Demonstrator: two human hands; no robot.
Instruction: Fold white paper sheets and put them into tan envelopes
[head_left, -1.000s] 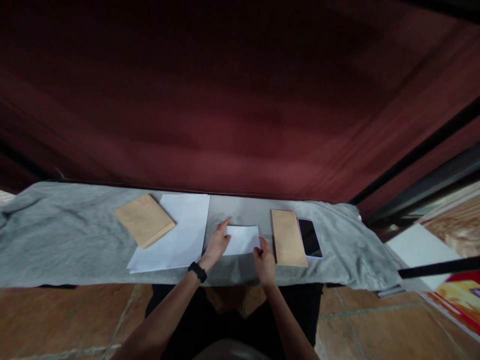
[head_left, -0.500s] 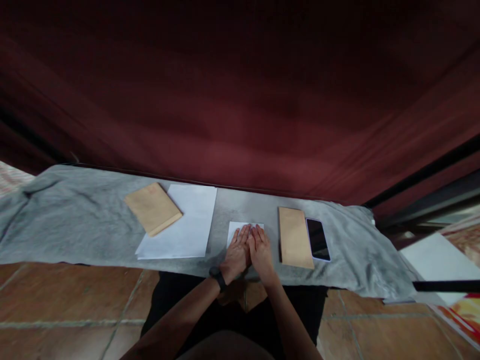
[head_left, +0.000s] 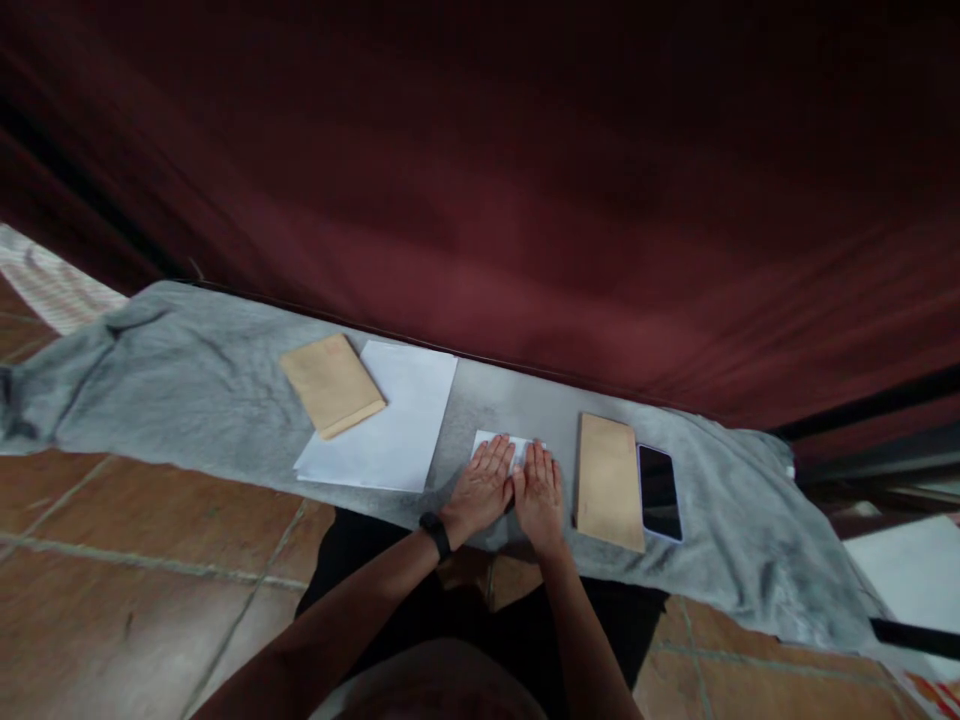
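A small folded white paper (head_left: 486, 437) lies on the grey cloth, mostly covered by my hands. My left hand (head_left: 481, 490), with a black band on its wrist, rests flat on the paper's left part, fingers stretched forward. Flat on the right part is my right hand (head_left: 538, 495), its fingers also straight. The two hands nearly meet at the thumbs, and a strip of paper shows between the fingertips. To the right lie a stack of brown envelopes (head_left: 609, 482) and, beside it, a phone (head_left: 660, 492) with a dark screen.
On the left, a brown envelope (head_left: 334, 386) overlaps a stack of white sheets (head_left: 397, 420). Grey cloth (head_left: 187, 380) covers the narrow surface. A dark red curtain (head_left: 480, 260) hangs along its far edge. A white board or sheet (head_left: 911, 575) is at the lower right.
My hands have spread apart on the paper, opening a gap between their fingertips. The view has tilted and shifted slightly; the other papers and the phone keep their places.
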